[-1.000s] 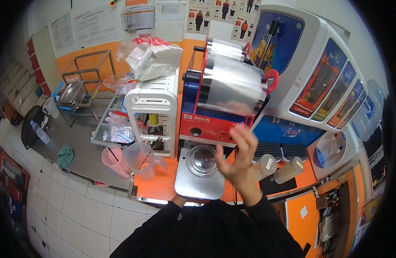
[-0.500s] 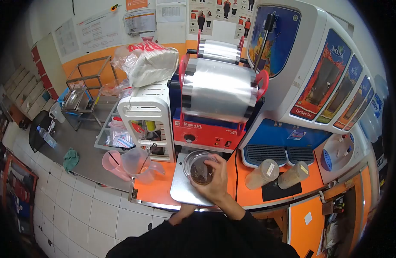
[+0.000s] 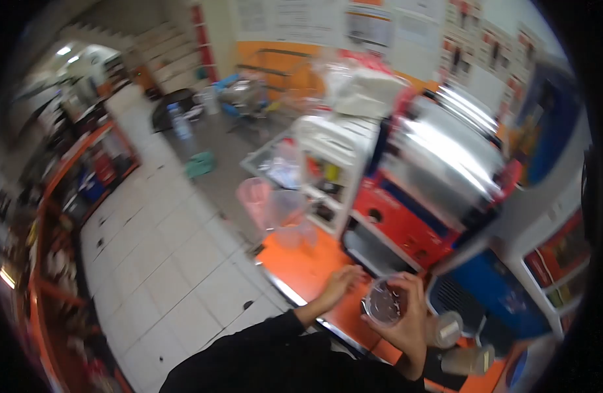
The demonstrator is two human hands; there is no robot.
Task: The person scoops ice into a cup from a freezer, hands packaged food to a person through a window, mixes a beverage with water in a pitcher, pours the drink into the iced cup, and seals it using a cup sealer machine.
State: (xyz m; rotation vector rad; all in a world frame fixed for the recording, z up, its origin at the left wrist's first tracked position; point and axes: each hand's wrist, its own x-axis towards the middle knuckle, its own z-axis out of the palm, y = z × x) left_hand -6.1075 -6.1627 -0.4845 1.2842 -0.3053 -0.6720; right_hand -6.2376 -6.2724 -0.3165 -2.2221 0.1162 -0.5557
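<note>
My right hand [image 3: 409,314] is closed around a clear plastic cup [image 3: 382,302] with a dark drink in it, held above the orange counter [image 3: 295,262]. Just left of the cup, my left hand [image 3: 342,286] reaches over the counter with its fingers stretched out, somewhat blurred, holding nothing that I can see. Beyond both hands stands the red cup sealing machine [image 3: 406,219] with its big roll of shiny film [image 3: 449,157]. Its grey metal base [image 3: 373,249] lies close to my left fingertips.
Pink and clear plastic jugs [image 3: 285,209] stand at the counter's left end, beside a white rack [image 3: 331,157]. Two lidded containers [image 3: 468,360] sit to the right, before the drink dispenser [image 3: 491,281]. Tiled floor [image 3: 164,262] runs along the left.
My view has swung left and tilted. The cup in my right hand has moved away from the machine's base toward the right, and my left hand has come up over the counter.
</note>
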